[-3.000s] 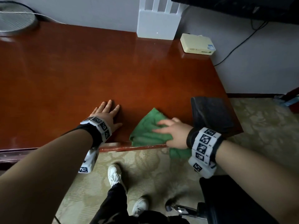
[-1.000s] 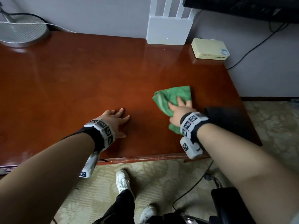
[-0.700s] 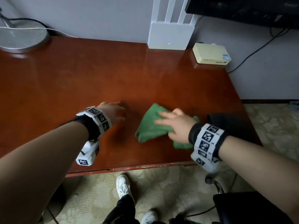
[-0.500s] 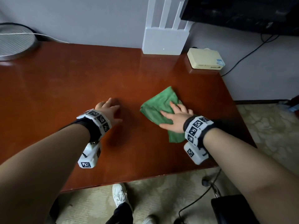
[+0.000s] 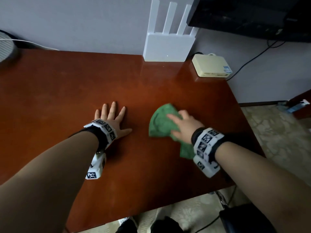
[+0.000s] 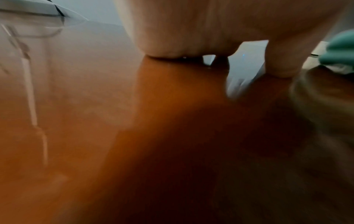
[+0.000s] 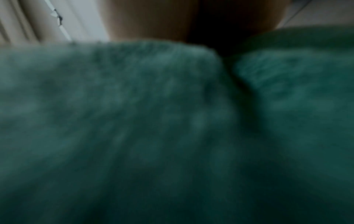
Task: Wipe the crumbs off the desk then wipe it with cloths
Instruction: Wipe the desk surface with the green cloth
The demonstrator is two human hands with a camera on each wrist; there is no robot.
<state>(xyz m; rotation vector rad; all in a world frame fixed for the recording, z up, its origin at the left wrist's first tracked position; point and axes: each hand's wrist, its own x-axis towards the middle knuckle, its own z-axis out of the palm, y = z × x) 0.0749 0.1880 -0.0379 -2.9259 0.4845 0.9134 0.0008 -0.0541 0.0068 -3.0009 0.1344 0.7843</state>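
Observation:
A crumpled green cloth (image 5: pixel 159 121) lies on the glossy red-brown desk (image 5: pixel 67 91), right of centre. My right hand (image 5: pixel 182 122) presses flat on top of it, fingers stretched leftward over the fabric. The right wrist view is filled by the blurred green cloth (image 7: pixel 134 121). My left hand (image 5: pixel 112 118) rests palm down on the bare wood to the cloth's left, fingers spread and straight. In the left wrist view the left hand (image 6: pixel 191 30) meets the desk (image 6: pixel 134 136), and a corner of the cloth (image 6: pixel 341 47) shows at the right edge. No crumbs are visible.
A white router (image 5: pixel 168 46) with upright antennas stands at the back against the wall. A cream box (image 5: pixel 211 68) sits at the back right corner. A grey fan base (image 5: pixel 6 47) is at the back left. A dark chair (image 5: pixel 244 219) stands below the desk's near right edge.
The right hand has kept sweeping the cloth back and forth across the desk's right half, now drawn slightly left and nearer. The left hand stays planted, fingers more spread.

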